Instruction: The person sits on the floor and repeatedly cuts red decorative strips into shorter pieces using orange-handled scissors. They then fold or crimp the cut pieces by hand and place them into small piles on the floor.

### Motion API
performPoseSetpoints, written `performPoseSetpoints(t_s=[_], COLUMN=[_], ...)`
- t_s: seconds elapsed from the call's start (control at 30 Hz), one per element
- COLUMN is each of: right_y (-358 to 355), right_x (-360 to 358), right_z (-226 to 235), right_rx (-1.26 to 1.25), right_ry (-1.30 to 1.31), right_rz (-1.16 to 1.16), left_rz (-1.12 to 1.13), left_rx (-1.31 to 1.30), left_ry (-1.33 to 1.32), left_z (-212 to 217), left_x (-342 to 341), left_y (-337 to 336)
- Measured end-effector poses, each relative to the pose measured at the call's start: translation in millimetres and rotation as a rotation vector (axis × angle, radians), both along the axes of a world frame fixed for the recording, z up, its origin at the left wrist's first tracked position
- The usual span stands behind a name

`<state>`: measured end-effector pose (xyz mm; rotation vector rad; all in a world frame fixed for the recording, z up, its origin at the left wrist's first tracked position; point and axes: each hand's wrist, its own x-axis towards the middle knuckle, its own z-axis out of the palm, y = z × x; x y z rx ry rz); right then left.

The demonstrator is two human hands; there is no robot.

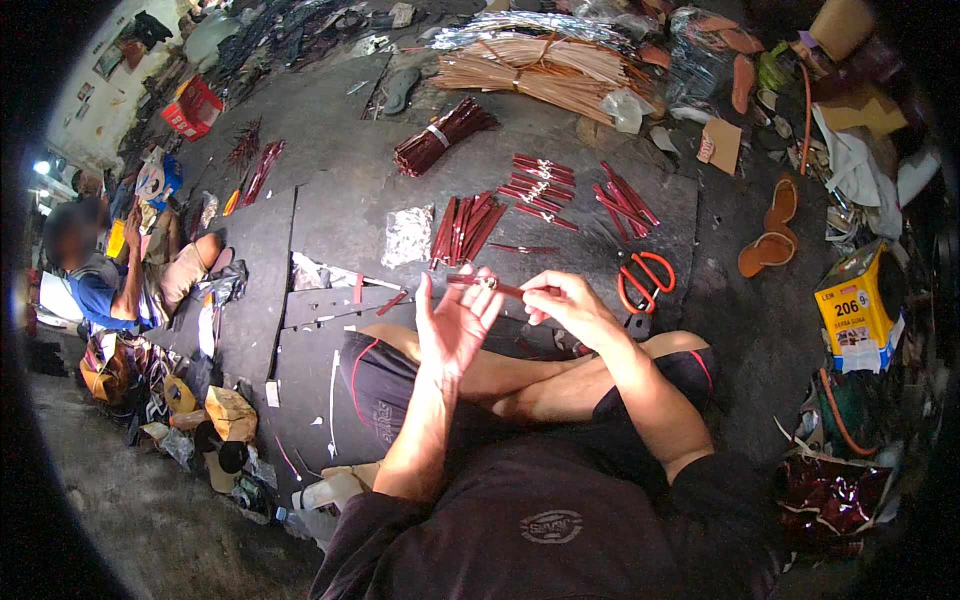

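A narrow dark red strap (508,290) with a small silvery buckle (488,282) lies across the fingers of my left hand (455,325). That hand is palm up, its fingers stretched and its thumb held apart. My right hand (571,307) pinches the strap's right end between thumb and fingertips. Ahead of my hands, a loose bunch of dark red strips (466,230) lies beside a clear bag of shiny small parts (408,236). Straps with silvery buckles (537,188) are laid in a stack farther off, with more plain strips (627,202) to their right.
Orange-handled scissors (646,282) lie right of my hands on the dark board. A tied dark red bundle (443,137) and long tan strips (535,68) lie farther back. Brown sandals (770,240) and a yellow box (855,307) are at right. Another person (125,265) sits at left.
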<state>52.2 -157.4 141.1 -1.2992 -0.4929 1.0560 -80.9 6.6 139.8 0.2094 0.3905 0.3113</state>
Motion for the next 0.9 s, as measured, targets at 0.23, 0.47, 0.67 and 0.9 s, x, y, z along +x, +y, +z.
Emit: performPoseSetpoints(t_s=[0.23,0.47,0.67,0.9], right_y=[9,25,68,72], right_x=[1,102,185,230], right_z=[-17,17,-11,-131], right_rx=[-0.041,-0.004,-0.051,-0.807], right_ry=[-0.278,-0.357,-0.309,-1.038], right_rz=[-0.071,-0.343,-0.333,-0.464], left_rz=[0.019,-0.158,-0.244,-0.377], left_rx=[0.73,1.117,1.249,1.647], left_ry=[0.357,0.483,0.587,0.729], left_z=[-15,-6,-78,-92], left_x=[12,32,29,46], left_y=[13,78,80,77])
